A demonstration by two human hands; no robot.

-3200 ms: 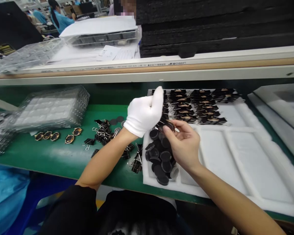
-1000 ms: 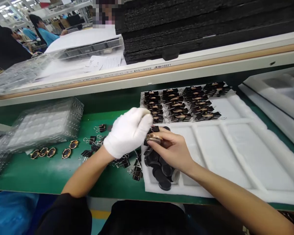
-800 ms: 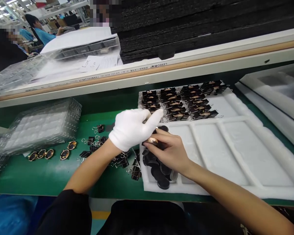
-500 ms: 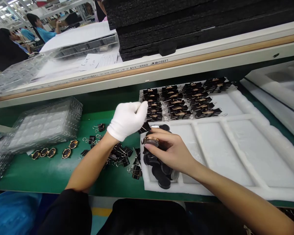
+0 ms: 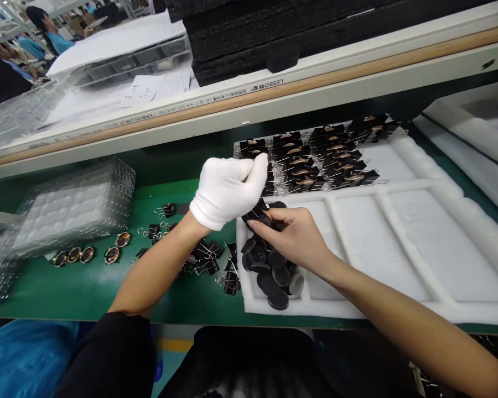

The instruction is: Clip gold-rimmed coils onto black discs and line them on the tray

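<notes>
My left hand (image 5: 228, 190), in a white glove, is closed around a black binder clip (image 5: 255, 210) above the near-left pocket of a white foam tray (image 5: 398, 249). Right beside it, my bare right hand (image 5: 292, 237) pinches a small round black part (image 5: 266, 220). The two hands meet at that part. Below them a pile of black round discs (image 5: 271, 273) fills the pocket. Rows of clipped parts (image 5: 315, 160) lie in the tray's far pockets.
Loose black binder clips (image 5: 203, 262) lie on the green bench left of the tray. Several gold-rimmed oval parts (image 5: 89, 254) sit further left, by clear plastic blister trays (image 5: 72, 204). A raised shelf (image 5: 249, 108) carries black foam sheets. More white foam (image 5: 468, 138) lies at right. People work in the background.
My left hand lifted away, then came back down onto the part in my right hand. The gold ring seen on the part earlier is now hidden. The view shifted slightly.
</notes>
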